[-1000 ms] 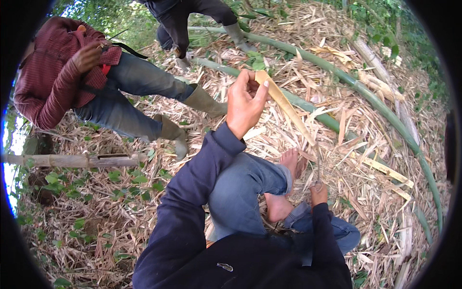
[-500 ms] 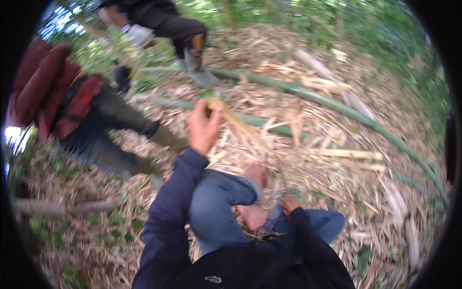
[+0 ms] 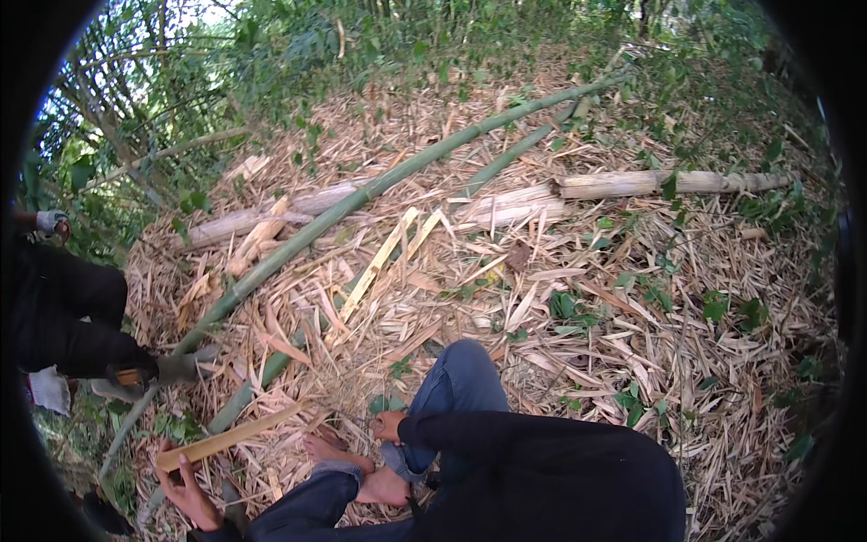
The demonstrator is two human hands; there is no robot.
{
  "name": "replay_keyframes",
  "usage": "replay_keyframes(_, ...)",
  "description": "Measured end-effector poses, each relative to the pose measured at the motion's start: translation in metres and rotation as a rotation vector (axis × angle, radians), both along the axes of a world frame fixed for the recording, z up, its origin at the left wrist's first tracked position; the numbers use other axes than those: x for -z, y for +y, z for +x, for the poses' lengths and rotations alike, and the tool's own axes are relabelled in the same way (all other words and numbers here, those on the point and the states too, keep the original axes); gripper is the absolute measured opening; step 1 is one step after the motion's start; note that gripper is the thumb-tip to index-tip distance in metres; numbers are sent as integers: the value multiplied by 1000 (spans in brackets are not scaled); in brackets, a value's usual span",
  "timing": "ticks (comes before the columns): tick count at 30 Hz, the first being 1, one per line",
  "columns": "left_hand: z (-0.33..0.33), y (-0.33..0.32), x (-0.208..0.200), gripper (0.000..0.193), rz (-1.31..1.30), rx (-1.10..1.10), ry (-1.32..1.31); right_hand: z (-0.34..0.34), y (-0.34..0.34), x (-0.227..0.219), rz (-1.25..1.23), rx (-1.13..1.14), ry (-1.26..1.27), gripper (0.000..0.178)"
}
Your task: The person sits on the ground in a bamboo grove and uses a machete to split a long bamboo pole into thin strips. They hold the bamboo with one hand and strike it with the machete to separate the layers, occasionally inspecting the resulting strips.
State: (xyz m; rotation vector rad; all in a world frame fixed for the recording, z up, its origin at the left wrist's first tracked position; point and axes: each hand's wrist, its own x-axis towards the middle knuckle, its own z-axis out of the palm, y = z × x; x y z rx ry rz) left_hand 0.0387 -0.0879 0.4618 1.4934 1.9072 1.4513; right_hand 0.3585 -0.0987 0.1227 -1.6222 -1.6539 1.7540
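Observation:
My left hand [image 3: 188, 492], low at the left, pinches the near end of a split bamboo strip [image 3: 237, 434] between thumb and fingers. The strip is flat and pale yellow, slanting up to the right toward my bare feet [image 3: 384, 486]. Beside my raised knee in blue jeans, my right hand [image 3: 388, 425] is closed with its fingers curled. Whatever it may hold is hidden. More pale split bamboo strips [image 3: 379, 266] lie on the litter ahead of my feet.
A long green bamboo pole [image 3: 361, 194] crosses diagonally, a second green pole [image 3: 257, 388] partly beneath the litter. A dry trunk [image 3: 673, 184] lies to the right. At the left edge stands a person in dark trousers [image 3: 63, 307], grey boots and gloves. Dry leaf sheaths cover the ground.
My view has swung to the right, so the person in red has left the picture and the poles appear rotated. My left hand still grips the bamboo strip, now low at the left.

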Motion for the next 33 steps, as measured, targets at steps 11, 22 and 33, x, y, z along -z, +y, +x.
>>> replay_keyframes(11,28,3,-21,26,-112,219,-74,4,18,35,-289,-31,-38,67)
replay_keyframes(22,25,1,-23,23,-32,194,-106,6,9,-2,-339,139,176,37)
replay_keyframes(33,29,0,-22,25,-84,177,-68,14,14,9,-407,125,234,27)
